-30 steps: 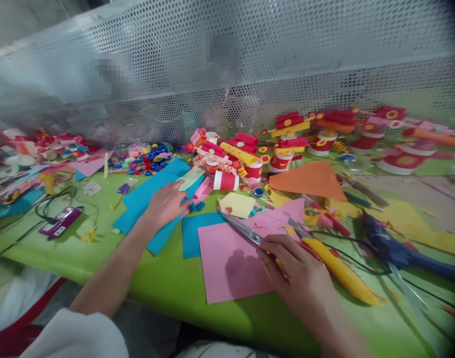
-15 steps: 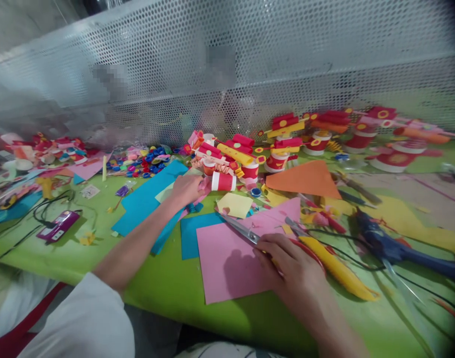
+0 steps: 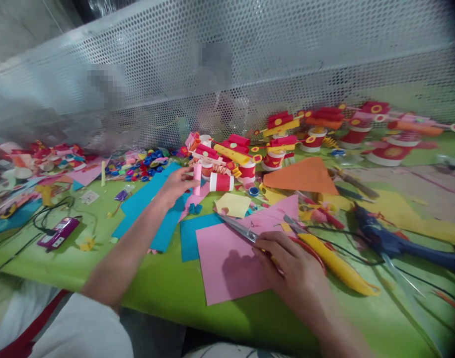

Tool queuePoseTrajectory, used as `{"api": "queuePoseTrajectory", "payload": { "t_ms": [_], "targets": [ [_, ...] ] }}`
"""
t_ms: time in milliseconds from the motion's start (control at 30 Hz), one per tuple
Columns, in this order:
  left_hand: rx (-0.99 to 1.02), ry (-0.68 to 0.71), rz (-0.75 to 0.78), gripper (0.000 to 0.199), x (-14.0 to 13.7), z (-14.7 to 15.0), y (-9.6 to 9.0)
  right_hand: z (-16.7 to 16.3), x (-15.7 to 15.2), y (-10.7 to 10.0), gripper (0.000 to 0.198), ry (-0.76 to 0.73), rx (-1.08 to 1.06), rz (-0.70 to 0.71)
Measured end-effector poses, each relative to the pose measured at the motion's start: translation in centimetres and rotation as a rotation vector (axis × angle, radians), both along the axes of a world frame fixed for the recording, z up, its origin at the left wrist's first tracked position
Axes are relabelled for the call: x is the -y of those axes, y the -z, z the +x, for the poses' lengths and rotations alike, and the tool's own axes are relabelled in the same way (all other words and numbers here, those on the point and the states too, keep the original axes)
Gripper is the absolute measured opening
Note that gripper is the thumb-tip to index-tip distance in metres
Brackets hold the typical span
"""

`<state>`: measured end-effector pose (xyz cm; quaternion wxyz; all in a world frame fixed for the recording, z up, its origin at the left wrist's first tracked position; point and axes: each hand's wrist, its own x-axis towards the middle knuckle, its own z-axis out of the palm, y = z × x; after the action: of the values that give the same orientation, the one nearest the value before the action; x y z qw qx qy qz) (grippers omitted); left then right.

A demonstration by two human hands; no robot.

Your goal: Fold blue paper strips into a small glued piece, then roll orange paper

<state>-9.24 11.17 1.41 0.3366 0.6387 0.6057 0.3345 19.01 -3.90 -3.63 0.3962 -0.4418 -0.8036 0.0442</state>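
My left hand [image 3: 179, 185] reaches across the blue paper, its fingers pinched on a small upright pink paper roll [image 3: 196, 179]. Just right of that roll, a red and white paper cup [image 3: 222, 182] lies on its side. Silver scissors [image 3: 242, 229] are in my right hand [image 3: 287, 258], blades pointing left; the fingers hide most of their handles. Beneath them lie a pink paper sheet [image 3: 220, 268], partly over a blue sheet [image 3: 188, 238], and a pale yellow paper piece [image 3: 233, 205] by the blade tips.
Paper-cup models [image 3: 275, 159] line the perforated metal screen [image 3: 279, 59]. A yellow-handled tool [image 3: 335, 263] and a blue glue gun [image 3: 384, 241] with a cord lie right. Bottle caps [image 3: 153, 161] form a pile, and a purple power device [image 3: 59, 233] sits left.
My left hand has drawn back a little to the left, and the pink paper roll now shows upright at its fingertips. My right hand stays with the scissors over the pink sheet.
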Motion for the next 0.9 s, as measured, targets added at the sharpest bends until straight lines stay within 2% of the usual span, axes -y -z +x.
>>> {"api": "queuePoseTrajectory", "payload": {
  "t_ms": [67, 133, 167, 233, 300, 367, 500, 600, 767, 900],
  "targets": [
    [0.146, 0.06, -0.053, 0.051, 2.5, 1.0, -0.5, 0.0, 0.1, -0.1, 0.008, -0.008, -0.044, -0.009],
    [0.569, 0.103, -0.239, 0.052, 5.1, 2.7, -0.4, 0.1, 0.4, -0.1, 0.011, -0.012, -0.102, -0.041],
    [0.69, 0.131, -0.32, 0.053, 6.3, 3.8, -0.2, 0.2, 0.5, -0.2, 0.016, -0.016, -0.129, -0.073],
    [0.811, 0.167, -0.391, 0.049, 8.4, 5.9, 0.4, 0.2, 0.8, -0.2, 0.032, -0.028, -0.176, -0.156],
    [0.848, 0.178, -0.44, 0.045, 9.8, 7.6, 1.2, 0.2, 1.0, -0.3, 0.045, -0.03, -0.199, -0.214],
    [0.873, 0.159, -0.442, 0.046, 10.7, 8.9, 1.8, 0.1, 1.0, -0.3, 0.048, -0.011, -0.191, -0.216],
    [0.861, 0.09, -0.42, 0.056, 11.7, 9.8, 2.5, -0.2, 0.6, -0.2, 0.032, 0.017, -0.109, -0.136],
    [0.861, 0.094, -0.409, 0.064, 11.9, 9.5, 2.7, -0.1, 0.5, -0.3, 0.025, 0.013, -0.113, -0.118],
    [0.834, 0.207, -0.336, 0.066, 11.7, 7.8, 2.6, 0.1, 0.7, -0.7, 0.022, 0.027, -0.263, -0.318],
    [0.757, 0.266, -0.24, 0.05, 11.2, 6.9, 2.5, 0.2, 0.7, -1.0, 0.023, 0.04, -0.307, -0.398]
  ]
}}
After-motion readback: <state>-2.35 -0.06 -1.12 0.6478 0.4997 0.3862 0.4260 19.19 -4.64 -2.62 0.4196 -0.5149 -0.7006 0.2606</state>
